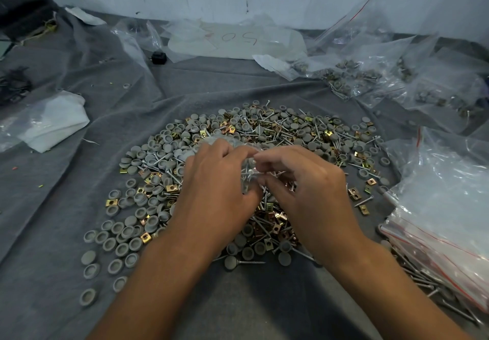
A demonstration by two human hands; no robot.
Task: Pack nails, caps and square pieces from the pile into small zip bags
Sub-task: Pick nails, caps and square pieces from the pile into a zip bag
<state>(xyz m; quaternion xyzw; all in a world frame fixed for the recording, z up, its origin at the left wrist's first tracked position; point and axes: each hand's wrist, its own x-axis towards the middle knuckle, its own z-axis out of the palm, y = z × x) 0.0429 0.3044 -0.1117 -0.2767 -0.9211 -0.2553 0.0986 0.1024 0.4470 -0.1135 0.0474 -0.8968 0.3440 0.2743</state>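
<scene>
Your left hand (211, 181) and right hand (304, 183) are bare: no gloves, rings, watch or bands. Both forearms are bare up to the frame edge, no sleeves showing. Nails short, unpainted.

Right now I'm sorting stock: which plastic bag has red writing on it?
The flat plastic bag lying by the back wall, marked in red; the other bags show only red zip lines.

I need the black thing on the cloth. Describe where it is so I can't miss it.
Start at the big plastic sheet marked 50 in red by the far wall. Just off its left end, beside a crumpled clear bag, a small black block sits on the grey cloth. It is the only solid black piece there.
</scene>
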